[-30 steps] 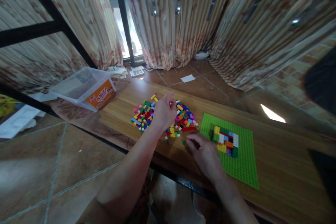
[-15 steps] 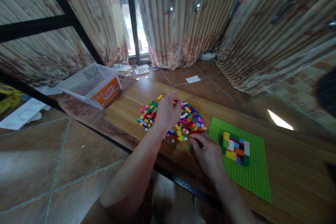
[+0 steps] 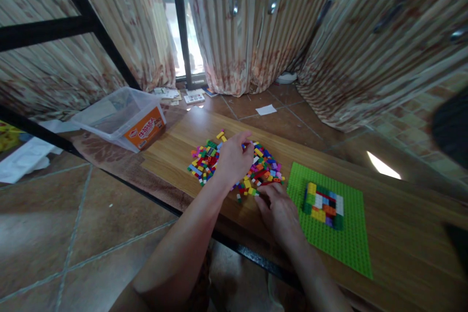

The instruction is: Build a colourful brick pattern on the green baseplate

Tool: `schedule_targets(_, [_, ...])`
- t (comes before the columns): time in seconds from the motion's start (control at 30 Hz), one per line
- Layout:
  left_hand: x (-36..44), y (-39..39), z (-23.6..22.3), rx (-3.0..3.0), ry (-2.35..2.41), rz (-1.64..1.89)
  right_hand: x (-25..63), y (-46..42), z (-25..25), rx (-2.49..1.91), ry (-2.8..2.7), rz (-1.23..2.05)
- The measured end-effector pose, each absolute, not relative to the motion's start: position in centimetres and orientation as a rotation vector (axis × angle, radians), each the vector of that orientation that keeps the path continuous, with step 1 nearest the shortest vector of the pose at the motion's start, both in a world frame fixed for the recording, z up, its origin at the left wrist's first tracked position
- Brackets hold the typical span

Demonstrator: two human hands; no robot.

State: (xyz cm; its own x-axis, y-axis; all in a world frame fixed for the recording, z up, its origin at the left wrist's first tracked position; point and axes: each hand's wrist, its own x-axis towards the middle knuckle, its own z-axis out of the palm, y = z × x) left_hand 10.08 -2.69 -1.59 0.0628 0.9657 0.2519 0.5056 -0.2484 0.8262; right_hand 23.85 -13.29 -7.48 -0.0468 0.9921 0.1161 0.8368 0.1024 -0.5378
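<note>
Across the middle of a loose pile of small building bricks [image 3: 204,161] reaches my left hand [image 3: 235,158]. Its fingers are bent but apart, with bricks showing through the gap, and the undersides of the fingers are out of sight. At the pile's near right edge is my right hand [image 3: 280,207]. Thumb and index finger are spread around the edge bricks, their tips close to a small green and white brick [image 3: 255,192]. Right of that hand lies a green baseplate [image 3: 340,248], bearing a block of multicoloured bricks [image 3: 323,207].
The wooden tabletop [image 3: 171,151] runs across the view. A clear plastic box [image 3: 109,126] with an orange label stands at the left end. Patterned curtains [image 3: 234,39] hang behind, and papers [image 3: 266,109] lie on the tiled floor. Black metal bars [image 3: 40,27] cross the upper left.
My right hand has shifted a little left and its fingertips have moved from a red brick toward the pile's near edge. My left hand stays over the pile. The view has shifted slightly.
</note>
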Motion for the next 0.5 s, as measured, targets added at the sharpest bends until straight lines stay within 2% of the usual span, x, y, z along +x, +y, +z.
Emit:
schedule_targets(0.13, [10.0, -3.1, -1.2, 1.874, 1.364, 0.903, 24.8, -13.5, -6.9, -1.752, -1.784, 0.454])
schedule_targets(0.3, [10.9, -4.2, -1.7, 1.974, 0.94, 0.46, 25.8, -13.8, -5.9, -1.694, -1.517, 0.473])
schedule_targets(0.5, [12.6, -5.4, -2.5, 1.773, 0.882, 0.46, 25.9, -13.4, -5.9, -1.428, -1.125, 0.779])
